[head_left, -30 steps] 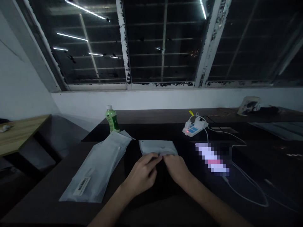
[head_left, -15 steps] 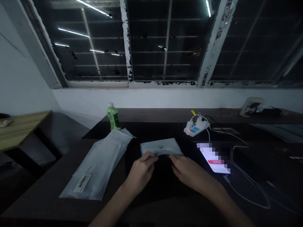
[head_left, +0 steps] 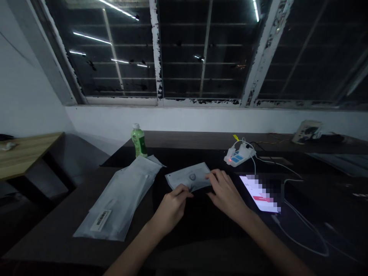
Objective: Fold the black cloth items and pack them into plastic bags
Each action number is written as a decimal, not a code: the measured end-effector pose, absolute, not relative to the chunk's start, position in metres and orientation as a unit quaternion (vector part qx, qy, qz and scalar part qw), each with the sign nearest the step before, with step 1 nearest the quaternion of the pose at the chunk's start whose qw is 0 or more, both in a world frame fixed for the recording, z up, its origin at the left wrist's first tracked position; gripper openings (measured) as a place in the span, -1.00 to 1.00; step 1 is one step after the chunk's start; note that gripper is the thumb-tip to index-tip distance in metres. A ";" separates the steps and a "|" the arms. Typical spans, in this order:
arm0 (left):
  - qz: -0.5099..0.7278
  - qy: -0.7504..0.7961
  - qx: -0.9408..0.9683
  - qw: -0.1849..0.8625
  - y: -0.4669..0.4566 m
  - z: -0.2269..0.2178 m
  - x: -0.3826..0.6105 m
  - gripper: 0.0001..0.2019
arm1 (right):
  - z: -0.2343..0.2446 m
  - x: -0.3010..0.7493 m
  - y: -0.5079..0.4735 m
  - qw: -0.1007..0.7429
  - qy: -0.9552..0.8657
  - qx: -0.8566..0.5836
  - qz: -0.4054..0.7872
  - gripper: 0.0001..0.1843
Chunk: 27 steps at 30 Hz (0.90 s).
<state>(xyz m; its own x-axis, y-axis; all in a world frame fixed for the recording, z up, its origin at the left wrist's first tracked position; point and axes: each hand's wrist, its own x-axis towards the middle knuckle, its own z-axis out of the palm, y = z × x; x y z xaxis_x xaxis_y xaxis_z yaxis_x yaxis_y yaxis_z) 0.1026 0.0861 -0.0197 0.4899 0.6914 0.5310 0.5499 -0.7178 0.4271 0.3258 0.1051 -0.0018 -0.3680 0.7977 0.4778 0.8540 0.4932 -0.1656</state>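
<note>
A small grey plastic pouch [head_left: 188,177] lies flat on the dark table [head_left: 184,245] in front of me. My left hand [head_left: 171,207] pinches the pouch's near edge between thumb and fingers. My right hand [head_left: 225,191] rests at the pouch's right edge with fingers spread and fingertips touching it. The light is dim, and what is inside the pouch does not show.
A stack of long plastic bags [head_left: 122,197] lies to the left, with a green bottle [head_left: 138,140] behind it. To the right are a lit phone [head_left: 260,191] on a white cable [head_left: 301,239] and a white power strip [head_left: 240,155]. A wooden desk [head_left: 25,153] stands far left.
My hands have moved apart along the pouch's near edge. The right hand slid to its right side and opened. The pouch has turned slightly and shifted left.
</note>
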 end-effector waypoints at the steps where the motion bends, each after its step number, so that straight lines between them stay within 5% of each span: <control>1: 0.346 0.359 0.861 0.100 0.086 -0.019 0.102 -0.64 | 0.000 0.328 0.112 0.246 -0.832 -0.497 -0.017 -0.67; 5: 0.315 0.341 0.882 0.081 0.085 -0.015 0.098 -0.66 | 0.004 0.336 0.134 0.205 -0.843 -0.482 0.125 -0.70; 14: 0.274 0.363 0.890 0.010 0.085 -0.003 0.090 -0.78 | -0.005 0.333 0.125 0.191 -0.823 -0.529 0.086 -0.90; 21: 0.293 0.376 0.877 0.057 0.085 -0.005 0.094 -0.77 | 0.009 0.340 0.120 0.211 -0.876 -0.428 0.069 -0.87; 27: 0.270 0.364 0.891 0.029 0.085 -0.001 0.098 -0.71 | -0.005 0.327 0.125 0.205 -0.848 -0.487 0.040 -0.69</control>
